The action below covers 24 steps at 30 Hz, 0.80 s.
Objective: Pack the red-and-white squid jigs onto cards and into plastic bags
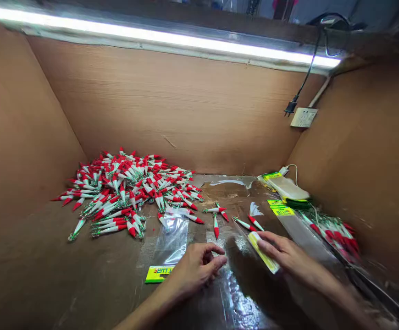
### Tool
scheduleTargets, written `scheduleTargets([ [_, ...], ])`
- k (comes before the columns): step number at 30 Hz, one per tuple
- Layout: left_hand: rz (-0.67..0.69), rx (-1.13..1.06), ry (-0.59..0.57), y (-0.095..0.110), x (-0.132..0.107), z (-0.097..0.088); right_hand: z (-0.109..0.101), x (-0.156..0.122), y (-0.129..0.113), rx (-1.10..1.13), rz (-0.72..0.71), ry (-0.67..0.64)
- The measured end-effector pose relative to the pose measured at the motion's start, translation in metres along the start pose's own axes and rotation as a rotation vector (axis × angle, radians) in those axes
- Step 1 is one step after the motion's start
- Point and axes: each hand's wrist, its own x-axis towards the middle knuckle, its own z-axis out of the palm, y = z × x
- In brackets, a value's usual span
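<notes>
Left hand [201, 266] curls loosely, slightly parted; right hand [285, 253] pinches a flat, oblong yellow strip [259, 249].

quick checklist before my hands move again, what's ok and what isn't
1. Right hand has a grip on the yellow-and-white piece: ok, it is held between thumb and fingers.
2. Left hand free: ok, thumb and forefinger are apart with nothing visible between them.
3. Yellow header of the clear bag uncovered: not ok, the left arm hides part of it.
4. Some red-and-white lures apart from the pile: ok, one lies in a small group ahead of the hands.
5. Clear bag empty: cannot tell, a lure lies at its edge, perhaps under it.
</notes>
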Motion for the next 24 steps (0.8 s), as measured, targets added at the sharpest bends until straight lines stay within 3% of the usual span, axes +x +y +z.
scheduleTargets([
  [2,0.017,-0.214,-0.122,-0.001,0.0,0.006,0.031,0.0,-0.021,0.092,-0.07,-0.033],
  [4,0.051,-0.36,-0.166,-0.002,0.002,0.009,0.056,0.001,-0.037,0.12,-0.136,-0.046],
  [7,0.13,-0.452,-0.08,-0.004,0.006,0.006,0.071,0.015,-0.042,0.035,-0.236,-0.033],
  [10,0.084,-0.425,0.057,-0.002,0.009,-0.007,0.054,0.045,-0.024,-0.178,-0.273,0.149],
  [13,0.143,-0.378,0.113,0.006,0.009,-0.025,0.022,0.083,0.011,-0.581,-0.183,0.417],
  [14,0.169,-0.387,0.099,0.008,0.008,-0.029,0.014,0.093,0.023,-0.708,-0.152,0.448],
  [18,0.198,-0.428,-0.055,0.012,0.002,-0.037,0.003,0.115,0.053,-0.776,-0.145,0.459],
  [24,0.058,-0.449,-0.168,0.003,0.005,-0.03,-0.004,0.111,0.049,-0.73,-0.289,0.538],
])
